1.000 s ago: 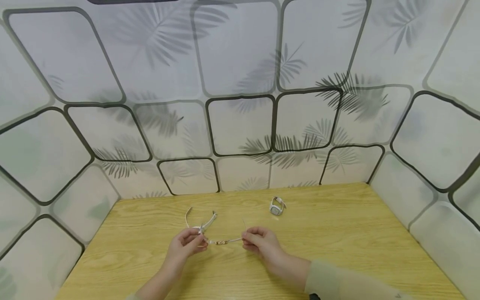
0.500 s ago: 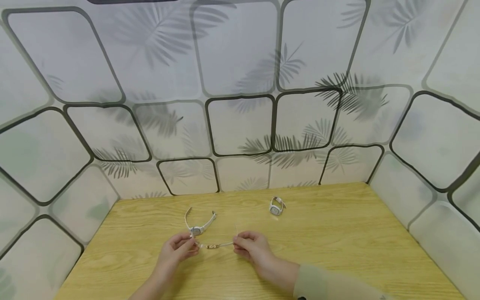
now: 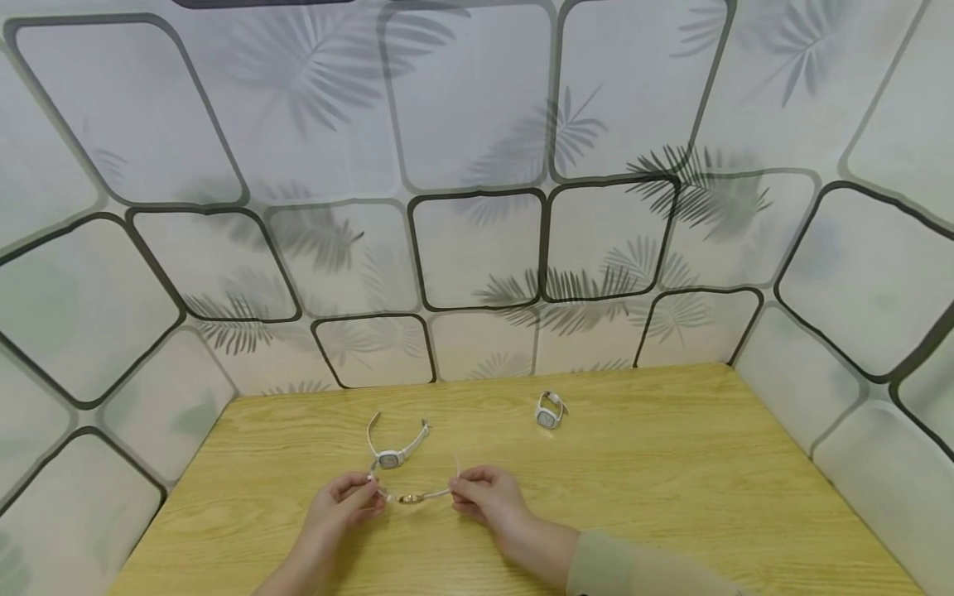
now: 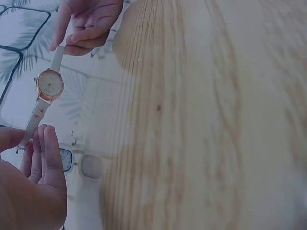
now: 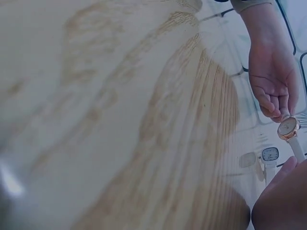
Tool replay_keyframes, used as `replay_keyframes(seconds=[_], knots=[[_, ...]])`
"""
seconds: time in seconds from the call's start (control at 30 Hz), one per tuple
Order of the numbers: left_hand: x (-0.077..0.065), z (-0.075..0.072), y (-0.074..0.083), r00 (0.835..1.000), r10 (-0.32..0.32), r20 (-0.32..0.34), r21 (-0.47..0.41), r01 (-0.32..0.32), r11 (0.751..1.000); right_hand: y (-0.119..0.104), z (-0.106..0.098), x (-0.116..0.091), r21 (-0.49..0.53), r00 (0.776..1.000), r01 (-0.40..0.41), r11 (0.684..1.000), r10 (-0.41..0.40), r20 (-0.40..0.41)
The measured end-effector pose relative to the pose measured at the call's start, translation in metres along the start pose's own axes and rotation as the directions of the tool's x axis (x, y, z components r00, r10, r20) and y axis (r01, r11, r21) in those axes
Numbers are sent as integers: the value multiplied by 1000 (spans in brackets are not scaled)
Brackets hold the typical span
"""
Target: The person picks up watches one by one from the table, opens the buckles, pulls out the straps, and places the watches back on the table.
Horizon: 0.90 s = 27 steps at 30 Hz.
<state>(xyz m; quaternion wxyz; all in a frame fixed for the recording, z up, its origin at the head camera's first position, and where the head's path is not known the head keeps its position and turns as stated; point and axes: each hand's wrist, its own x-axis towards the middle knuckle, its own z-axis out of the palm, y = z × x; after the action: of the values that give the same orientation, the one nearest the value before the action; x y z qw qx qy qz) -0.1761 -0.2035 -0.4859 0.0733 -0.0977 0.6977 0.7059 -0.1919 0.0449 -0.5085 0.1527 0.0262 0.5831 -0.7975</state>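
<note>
Between my two hands stretches a wristwatch (image 3: pixel 411 499) with a white strap. A round pale dial in a rose-gold case (image 4: pixel 50 84) shows in the left wrist view. My left hand (image 3: pixel 337 509) pinches the buckle end of the strap between thumb and fingers. At the other strap end, my right hand (image 3: pixel 495 505) grips with thumb and fingertips. The case hangs over the tabletop near the person, its dial tilted in the head view. In the right wrist view the right hand (image 5: pixel 283 196) hides part of the strap.
Just beyond my left hand lies a second white watch (image 3: pixel 390 459), squarish-faced, its strap spread in a U. A third pale watch (image 3: pixel 547 416) stands at the back right with its strap looped. Patterned panels (image 3: pixel 477 248) enclose the wooden table (image 3: pixel 671 480).
Both hands have moved left and toward the person with the watch stretched between them. The squarish watch's face, covered by the left hand before, now shows. The other watches stay put.
</note>
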Motion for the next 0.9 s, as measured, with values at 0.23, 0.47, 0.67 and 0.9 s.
replay_keyframes(seconds=[0.23, 0.47, 0.67, 0.9], knots=[[5, -5, -4, 998, -31, -56, 11, 32, 999, 2, 11, 2, -29, 1000, 16, 999, -17, -5], [9, -9, -6, 994, -54, -94, 45, 58, 997, 3, 21, 8, -114, 999, 27, 993, -31, -33], [14, -14, -8, 992, -53, -114, 71, 62, 996, 7, 28, 15, -170, 997, 51, 984, -61, -49], [17, -17, -4, 992, -40, -122, 99, 52, 994, 6, 36, 19, -259, 994, 59, 964, -81, -73]])
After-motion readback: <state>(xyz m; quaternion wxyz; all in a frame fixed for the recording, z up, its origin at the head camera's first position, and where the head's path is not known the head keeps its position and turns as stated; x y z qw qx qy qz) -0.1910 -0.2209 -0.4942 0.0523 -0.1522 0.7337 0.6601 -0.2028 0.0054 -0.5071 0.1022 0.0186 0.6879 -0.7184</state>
